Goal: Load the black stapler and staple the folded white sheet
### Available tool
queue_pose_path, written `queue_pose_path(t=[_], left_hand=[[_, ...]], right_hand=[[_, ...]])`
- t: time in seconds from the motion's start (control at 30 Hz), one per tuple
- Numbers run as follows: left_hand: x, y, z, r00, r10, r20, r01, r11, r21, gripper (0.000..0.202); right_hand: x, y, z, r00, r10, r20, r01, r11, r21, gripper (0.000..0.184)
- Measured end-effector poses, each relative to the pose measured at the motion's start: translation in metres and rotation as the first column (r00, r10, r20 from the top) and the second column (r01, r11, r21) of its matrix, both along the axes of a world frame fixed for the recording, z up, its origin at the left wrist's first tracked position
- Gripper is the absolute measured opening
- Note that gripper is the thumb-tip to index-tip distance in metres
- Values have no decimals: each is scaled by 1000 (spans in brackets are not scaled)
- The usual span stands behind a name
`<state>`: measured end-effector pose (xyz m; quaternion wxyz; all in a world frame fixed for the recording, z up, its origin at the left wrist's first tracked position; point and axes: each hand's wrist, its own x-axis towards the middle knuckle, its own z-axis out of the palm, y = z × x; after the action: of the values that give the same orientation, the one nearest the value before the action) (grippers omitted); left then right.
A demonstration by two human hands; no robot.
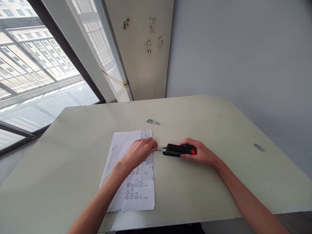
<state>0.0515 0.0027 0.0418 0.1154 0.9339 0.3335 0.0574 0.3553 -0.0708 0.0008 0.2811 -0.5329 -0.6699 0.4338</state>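
Note:
A black stapler [176,149] with an orange-red patch near its back end lies on its long side toward my left hand. My right hand [196,151] is closed around its back end. From the stapler's front a metal piece, the staple tray [161,149], sticks out. My left hand [146,146] pinches the tip of that tray between thumb and fingers, above the paper. Under my left hand and forearm lie printed paper sheets [138,191], partly covered by them. Whether staples sit in the tray is too small to tell.
Several short strips of staples [153,122] lie beyond the paper. Another staple strip [258,147] is far to the right on the pale table [195,195]. A window [36,58] is at the left, a grey wall [239,58] behind.

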Motion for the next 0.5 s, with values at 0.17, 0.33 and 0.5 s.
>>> queue_pose_path(t=[0.17,0.33,0.5], left_hand=[[-2,-1,3,1000,18,17,-17,998,-55,22],[-9,-1,-2,993,9,118,5,993,-118,30],[-8,-2,-9,985,-4,171,19,996,-89,29]], right_hand=[[0,0,0,1000,-3,3,3,1000,8,29],[1,0,-1,1000,0,7,0,1000,6,31],[1,0,-1,1000,5,24,-6,1000,16,30]])
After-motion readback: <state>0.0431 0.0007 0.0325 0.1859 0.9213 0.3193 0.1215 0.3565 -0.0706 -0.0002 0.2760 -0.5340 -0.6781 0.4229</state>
